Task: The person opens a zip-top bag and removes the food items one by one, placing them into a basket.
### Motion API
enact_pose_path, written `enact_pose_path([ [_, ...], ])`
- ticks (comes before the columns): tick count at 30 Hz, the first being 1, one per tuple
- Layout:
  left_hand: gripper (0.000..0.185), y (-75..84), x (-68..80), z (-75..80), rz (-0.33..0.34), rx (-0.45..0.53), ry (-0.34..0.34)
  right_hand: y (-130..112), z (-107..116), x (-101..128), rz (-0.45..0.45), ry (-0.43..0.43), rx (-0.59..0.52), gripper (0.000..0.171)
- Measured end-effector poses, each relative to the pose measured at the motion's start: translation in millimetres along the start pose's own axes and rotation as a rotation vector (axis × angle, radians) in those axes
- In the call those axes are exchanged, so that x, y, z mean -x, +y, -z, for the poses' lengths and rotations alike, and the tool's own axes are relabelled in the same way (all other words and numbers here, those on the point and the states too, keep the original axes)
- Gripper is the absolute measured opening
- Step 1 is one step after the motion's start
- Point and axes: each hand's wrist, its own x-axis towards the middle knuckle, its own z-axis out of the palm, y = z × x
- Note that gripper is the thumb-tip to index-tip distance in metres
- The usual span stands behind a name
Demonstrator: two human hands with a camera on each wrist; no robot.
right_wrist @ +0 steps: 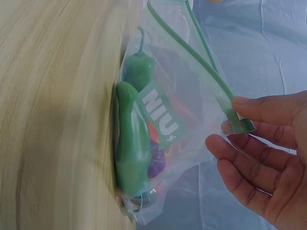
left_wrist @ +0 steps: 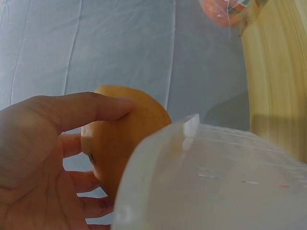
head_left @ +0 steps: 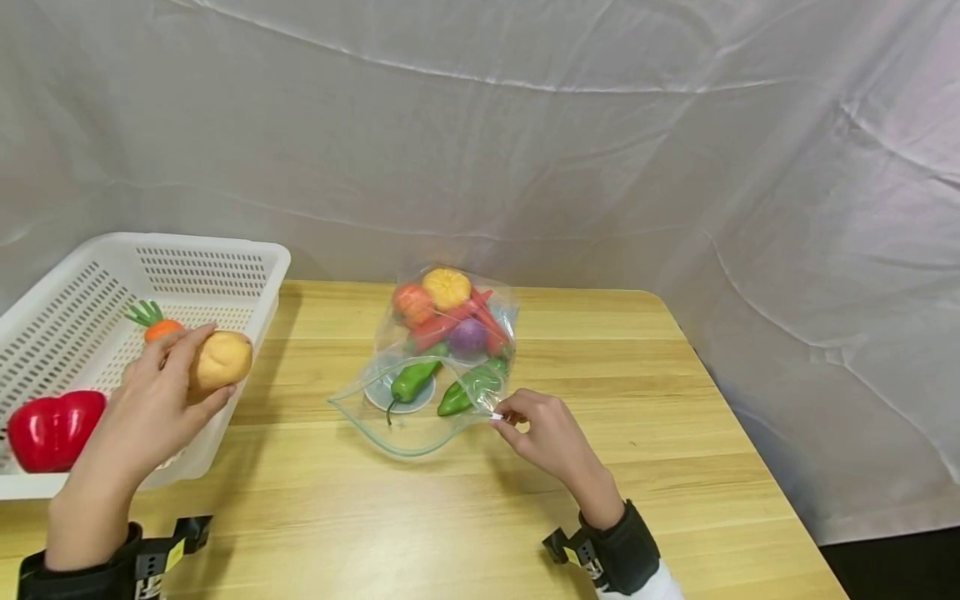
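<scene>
My left hand (head_left: 161, 392) grips a yellow-brown potato (head_left: 221, 359) just above the rim of the white basket (head_left: 202, 250); the left wrist view shows the fingers (left_wrist: 72, 108) curled round the potato (left_wrist: 120, 139). My right hand (head_left: 536, 429) pinches the corner of the open mouth of a clear zip bag (head_left: 420, 417) lying on the wooden table (head_left: 675, 433). The bag holds green peppers (head_left: 412, 379), a purple piece (head_left: 467, 336), red chillies and orange fruit. In the right wrist view, thumb and forefinger (right_wrist: 259, 108) hold the bag's green zip strip (right_wrist: 211, 76), with green peppers (right_wrist: 132, 143) inside.
The white slotted basket at the left holds a red pepper (head_left: 52, 427) and a small carrot (head_left: 157, 323). A white cloth backdrop (head_left: 525, 125) hangs behind the table. The table's right edge (head_left: 750, 450) drops off beside the cloth.
</scene>
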Motion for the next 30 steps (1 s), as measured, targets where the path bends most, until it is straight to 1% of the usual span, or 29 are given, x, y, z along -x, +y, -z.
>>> enact_pose_path([
  [7, 0.074, 0.3, 0.4, 1.1, -0.013, 0.006, 0.018, -1, 1, 0, -0.004, -0.002, -0.002, 0.007],
  [11, 0.069, -0.8, 0.3, 2.1, -0.009, 0.0, 0.023, 0, 1, 0, -0.003, -0.002, -0.002, 0.007],
  [15, 0.067, -2.6, 0.4, 3.0, 0.005, -0.004, 0.002, 0, 1, 0, -0.005, -0.006, -0.003, 0.007],
  [21, 0.067, 1.2, -1.0, 1.6, -0.01, -0.006, -0.026, 0, 0, -1, -0.002, -0.008, 0.001, 0.007],
  [25, 0.063, 9.7, -2.3, -4.6, -0.052, -0.028, -0.015, 0, 0, -1, -0.002, -0.01, 0.0, 0.007],
  [28, 0.06, 19.2, -3.4, -12.6, -0.122, -0.044, 0.001, 0, 1, -1, -0.005, -0.011, -0.004, 0.007],
  [30, 0.059, 27.2, -3.8, -19.0, -0.169, -0.043, -0.003, 0, 1, -1, -0.008, -0.012, -0.005, 0.007],
])
